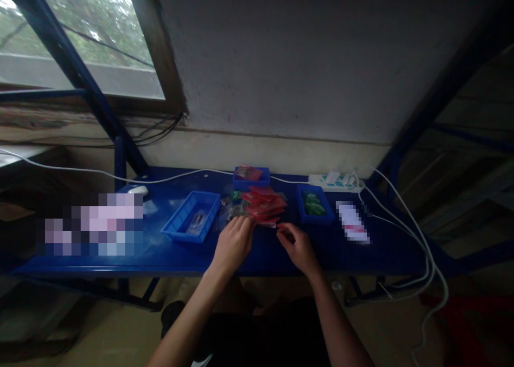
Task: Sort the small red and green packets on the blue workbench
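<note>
A loose pile of small red plastic packets (265, 203) lies in the middle of the blue table, with clear and greenish packets (233, 210) along its left side. At the pile's near edge my left hand (236, 241) is closed, its fingertips on a red packet. My right hand (297, 246) is just to the right, thumb and forefinger bent together by the packet's pale edge. Whatever lies between those right fingertips is too small and dark to make out. Left of my hands stands a blue tray (171, 230) holding a few clear packets (196, 223).
Behind the pile, a small blue bin (251, 185) holds red packets. Another blue bin (332, 217) at right contains green packets (313, 203). A white power strip (321, 182) with cables (431, 260) sits at the back right. Blurred-out items (108, 217) lie at left, near a white mouse (137, 191).
</note>
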`<state>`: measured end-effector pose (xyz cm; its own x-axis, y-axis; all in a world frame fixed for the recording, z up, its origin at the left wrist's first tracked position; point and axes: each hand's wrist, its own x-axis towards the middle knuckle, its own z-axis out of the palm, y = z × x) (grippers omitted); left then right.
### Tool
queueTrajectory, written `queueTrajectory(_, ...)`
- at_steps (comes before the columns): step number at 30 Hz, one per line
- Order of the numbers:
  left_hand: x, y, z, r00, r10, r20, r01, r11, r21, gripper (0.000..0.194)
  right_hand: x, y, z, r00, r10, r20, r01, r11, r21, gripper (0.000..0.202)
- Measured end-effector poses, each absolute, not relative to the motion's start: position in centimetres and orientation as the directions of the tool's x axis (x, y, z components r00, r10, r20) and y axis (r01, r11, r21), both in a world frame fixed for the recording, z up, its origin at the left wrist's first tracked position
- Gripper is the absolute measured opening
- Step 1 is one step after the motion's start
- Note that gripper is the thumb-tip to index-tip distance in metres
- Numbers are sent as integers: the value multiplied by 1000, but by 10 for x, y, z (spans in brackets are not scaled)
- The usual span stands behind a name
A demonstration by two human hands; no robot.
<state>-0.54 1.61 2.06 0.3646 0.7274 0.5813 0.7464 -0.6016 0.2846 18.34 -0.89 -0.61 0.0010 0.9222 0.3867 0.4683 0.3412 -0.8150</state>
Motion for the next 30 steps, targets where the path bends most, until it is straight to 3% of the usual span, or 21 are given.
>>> queueTrajectory(4, 10, 9, 19, 210, 840, 501, 402, -541, 739, 14, 183, -4, -12, 41, 923, 383, 413, 333, -848, 42)
queueTrajectory(8, 18, 15, 10, 107, 923, 369, 70, -377, 924, 19, 183, -1, -15, 134, 926, 354, 337, 293, -895, 56)
queueTrajectory(14, 22, 20, 11, 165, 970, 180, -130, -159, 979, 31, 185, -5, -10, -7, 968, 250, 280, 242, -929, 17)
queueTrajectory(21, 21, 19, 11, 329, 942, 63, -112, -27, 993, 34, 185, -9, -4, -61, 974, 217, 268, 225, -937, 16)
queueTrajectory(30, 20, 16, 12, 250, 962, 107, -124, -78, 989, 35, 185, -9, -2, -65, 971, 232, 248, 241, -938, 20)
